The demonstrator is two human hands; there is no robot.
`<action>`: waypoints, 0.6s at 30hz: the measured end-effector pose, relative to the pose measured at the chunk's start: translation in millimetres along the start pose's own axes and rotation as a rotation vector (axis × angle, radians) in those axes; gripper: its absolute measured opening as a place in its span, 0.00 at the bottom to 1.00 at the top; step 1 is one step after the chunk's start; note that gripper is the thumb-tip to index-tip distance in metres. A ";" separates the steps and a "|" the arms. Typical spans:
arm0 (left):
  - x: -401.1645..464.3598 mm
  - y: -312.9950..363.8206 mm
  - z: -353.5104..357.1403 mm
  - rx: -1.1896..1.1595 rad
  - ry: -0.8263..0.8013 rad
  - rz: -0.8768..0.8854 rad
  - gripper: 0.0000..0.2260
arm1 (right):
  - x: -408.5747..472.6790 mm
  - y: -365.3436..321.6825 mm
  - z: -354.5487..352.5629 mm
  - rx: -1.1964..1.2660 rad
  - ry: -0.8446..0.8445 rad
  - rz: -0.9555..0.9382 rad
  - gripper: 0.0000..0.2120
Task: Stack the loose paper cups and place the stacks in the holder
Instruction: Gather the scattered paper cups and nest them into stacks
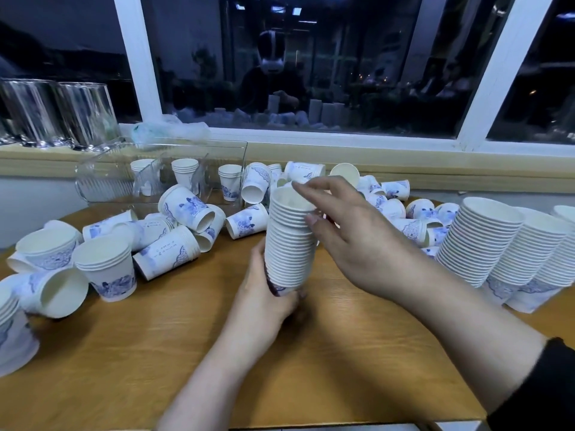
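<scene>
Head view shows the left hand [267,293] grasping the base of a tall stack of paper cups [291,241] above the counter [186,353], right hand [351,234] fingers pinching its rim: light, thin-walled, easily crushed, best held low and gently.

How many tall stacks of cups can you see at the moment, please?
4: one stack held upright in the hands at centre, and three leaning stacks on the table's right side, at and, cut off by the edge. More may lie out of view.
</scene>
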State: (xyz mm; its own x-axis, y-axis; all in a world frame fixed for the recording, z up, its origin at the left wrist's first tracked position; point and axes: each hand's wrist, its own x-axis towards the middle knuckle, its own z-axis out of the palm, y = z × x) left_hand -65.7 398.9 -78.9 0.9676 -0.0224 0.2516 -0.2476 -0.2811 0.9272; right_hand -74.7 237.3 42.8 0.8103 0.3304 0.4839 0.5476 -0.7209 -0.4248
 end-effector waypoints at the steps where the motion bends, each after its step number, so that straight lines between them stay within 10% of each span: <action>1: 0.1 -0.2 0.9 -0.015 -0.001 -0.005 0.34 | -4.0 2.8 4.0 0.038 0.060 0.020 0.21; 18: -2.2 21.7 49.3 0.030 -0.099 0.085 0.36 | -101.6 57.7 23.4 0.415 0.159 0.310 0.18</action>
State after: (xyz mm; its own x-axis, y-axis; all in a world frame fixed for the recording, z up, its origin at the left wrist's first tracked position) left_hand -70.7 345.6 -73.0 0.9438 -0.1410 0.2988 -0.3284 -0.3026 0.8947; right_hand -120.6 176.4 -48.7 0.9229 0.0208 0.3845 0.3506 -0.4582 -0.8168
